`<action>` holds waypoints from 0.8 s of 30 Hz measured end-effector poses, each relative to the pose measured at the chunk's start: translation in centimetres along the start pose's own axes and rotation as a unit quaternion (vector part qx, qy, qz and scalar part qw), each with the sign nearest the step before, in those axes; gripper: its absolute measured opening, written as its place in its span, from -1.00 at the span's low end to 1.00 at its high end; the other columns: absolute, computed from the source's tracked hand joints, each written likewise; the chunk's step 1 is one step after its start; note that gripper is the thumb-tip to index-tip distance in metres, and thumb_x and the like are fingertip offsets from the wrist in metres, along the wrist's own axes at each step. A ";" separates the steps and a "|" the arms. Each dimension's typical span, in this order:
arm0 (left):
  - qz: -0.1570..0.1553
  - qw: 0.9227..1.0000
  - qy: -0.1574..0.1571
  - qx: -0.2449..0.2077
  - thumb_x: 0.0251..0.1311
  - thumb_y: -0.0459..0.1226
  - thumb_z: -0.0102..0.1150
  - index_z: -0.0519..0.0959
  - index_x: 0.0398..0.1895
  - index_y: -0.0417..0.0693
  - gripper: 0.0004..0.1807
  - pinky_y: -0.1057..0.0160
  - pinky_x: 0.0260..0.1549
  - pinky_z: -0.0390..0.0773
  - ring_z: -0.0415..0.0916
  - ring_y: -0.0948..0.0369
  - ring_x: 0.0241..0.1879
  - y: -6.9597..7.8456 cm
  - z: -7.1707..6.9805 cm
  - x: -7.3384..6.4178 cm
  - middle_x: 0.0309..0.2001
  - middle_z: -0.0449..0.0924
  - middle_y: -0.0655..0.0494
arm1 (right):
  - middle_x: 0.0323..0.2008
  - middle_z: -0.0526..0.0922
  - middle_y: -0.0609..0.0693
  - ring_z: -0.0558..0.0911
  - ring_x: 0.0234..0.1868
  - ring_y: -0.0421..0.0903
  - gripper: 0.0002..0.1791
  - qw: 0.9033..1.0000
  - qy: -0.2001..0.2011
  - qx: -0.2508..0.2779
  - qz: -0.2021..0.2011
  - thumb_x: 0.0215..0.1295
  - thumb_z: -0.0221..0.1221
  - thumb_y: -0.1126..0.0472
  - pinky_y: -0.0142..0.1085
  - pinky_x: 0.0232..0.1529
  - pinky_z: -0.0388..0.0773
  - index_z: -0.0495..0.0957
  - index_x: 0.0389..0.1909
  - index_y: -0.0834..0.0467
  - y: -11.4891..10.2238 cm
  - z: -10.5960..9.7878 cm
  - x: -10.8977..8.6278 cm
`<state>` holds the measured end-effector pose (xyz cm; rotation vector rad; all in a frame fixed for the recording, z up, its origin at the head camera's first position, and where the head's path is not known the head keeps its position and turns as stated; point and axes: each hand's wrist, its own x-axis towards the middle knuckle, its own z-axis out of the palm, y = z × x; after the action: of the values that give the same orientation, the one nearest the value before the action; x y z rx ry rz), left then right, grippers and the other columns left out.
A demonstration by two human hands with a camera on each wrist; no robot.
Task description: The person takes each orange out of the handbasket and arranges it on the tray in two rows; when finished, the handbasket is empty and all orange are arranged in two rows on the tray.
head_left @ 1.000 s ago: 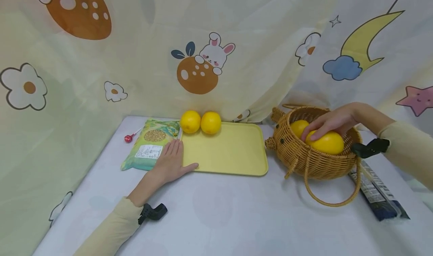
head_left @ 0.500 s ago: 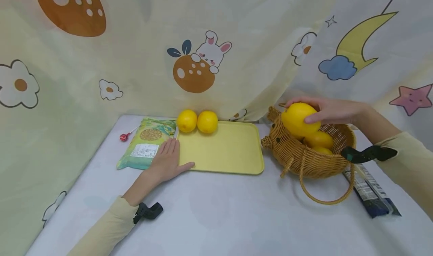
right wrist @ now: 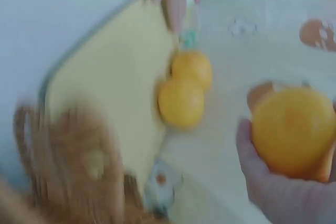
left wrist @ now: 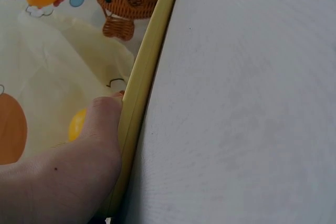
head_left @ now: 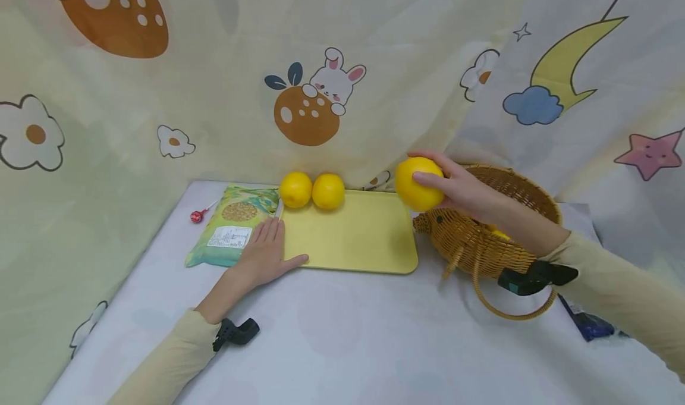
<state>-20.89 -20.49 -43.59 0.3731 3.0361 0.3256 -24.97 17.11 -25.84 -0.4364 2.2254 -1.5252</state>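
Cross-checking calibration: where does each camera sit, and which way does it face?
Head: on the head, facing forward and down at tray, basket and printed cloth; left fingers, right fingers and both sleeves show.
Left wrist: on that wrist, facing along the tray's edge toward the basket; left thumb close, right fingers far.
Right wrist: on that wrist, facing across the tray; right fingers at right, left fingers at top.
Shared, head and right wrist: held fruit, fruit pair.

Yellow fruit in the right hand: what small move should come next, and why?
Probably move the yellow fruit left and lower it onto the tray: the right hand holds it raised near the far right corner, and bare surface lies beside two similar fruits at the far edge.
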 end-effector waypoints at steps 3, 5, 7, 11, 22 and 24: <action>-0.001 1.000 -0.003 0.005 0.16 0.42 -0.14 -0.15 0.49 -0.42 0.22 -0.11 0.52 -0.25 -0.28 -0.16 0.55 0.2 0.0 0.0 0.53 -0.20 -0.34 | 0.19 0.27 0.01 0.51 0.00 -0.02 -0.40 0.998 0.019 0.050 0.011 0.42 0.07 -0.01 -0.25 -0.12 0.65 0.12 0.41 -0.10 0.0 1.8 0.9; -0.002 1.000 -0.005 0.006 0.17 0.42 -0.14 -0.15 0.49 -0.42 0.22 -0.12 0.52 -0.25 -0.28 -0.16 0.55 0.2 -0.1 0.0 0.53 -0.20 -0.34 | 0.18 0.29 0.02 0.51 0.02 -0.01 -0.40 0.997 0.023 0.066 0.018 0.39 0.10 -0.01 -0.22 -0.11 0.66 0.14 0.38 -0.09 -0.1 2.9 1.7; -0.001 1.000 -0.004 0.004 0.17 0.42 -0.13 -0.15 0.49 -0.43 0.22 -0.12 0.52 -0.24 -0.27 -0.17 0.55 0.3 -0.2 0.0 0.53 -0.20 -0.34 | 0.20 0.30 0.04 0.50 0.04 0.02 -0.39 0.997 0.024 0.073 0.024 0.38 0.12 0.01 -0.20 -0.10 0.66 0.14 0.38 -0.07 -0.1 3.9 2.5; -0.002 1.000 -0.004 0.005 0.16 0.42 -0.13 -0.15 0.49 -0.43 0.23 -0.13 0.52 -0.24 -0.27 -0.17 0.55 0.2 -0.1 0.0 0.53 -0.20 -0.35 | 0.23 0.27 0.08 0.47 0.09 0.06 -0.34 0.994 0.030 0.100 0.033 0.36 0.15 0.04 -0.16 -0.07 0.66 0.10 0.40 -0.06 -0.2 5.4 4.1; -0.002 1.000 -0.005 0.007 0.13 0.46 -0.16 -0.14 0.49 -0.41 0.25 -0.13 0.52 -0.24 -0.28 -0.16 0.55 0.0 0.2 0.2 0.53 -0.20 -0.33 | 0.24 0.26 0.08 0.47 0.08 0.07 -0.22 0.986 0.076 0.145 0.020 0.28 0.24 0.08 -0.09 -0.02 0.66 0.03 0.42 -0.10 -0.3 6.6 7.5; -0.002 1.000 -0.006 0.005 0.13 0.46 -0.16 -0.15 0.49 -0.41 0.25 -0.13 0.52 -0.25 -0.28 -0.16 0.55 0.0 0.1 0.2 0.54 -0.21 -0.33 | 0.24 0.27 0.08 0.48 0.08 0.06 -0.23 0.986 0.081 0.143 0.016 0.27 0.25 0.07 -0.09 -0.04 0.67 0.04 0.41 -0.08 -0.3 6.7 8.0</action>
<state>-21.10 -20.37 -43.72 0.3677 3.0280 0.3062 -28.64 7.83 -28.88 -0.1934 2.0706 -1.8853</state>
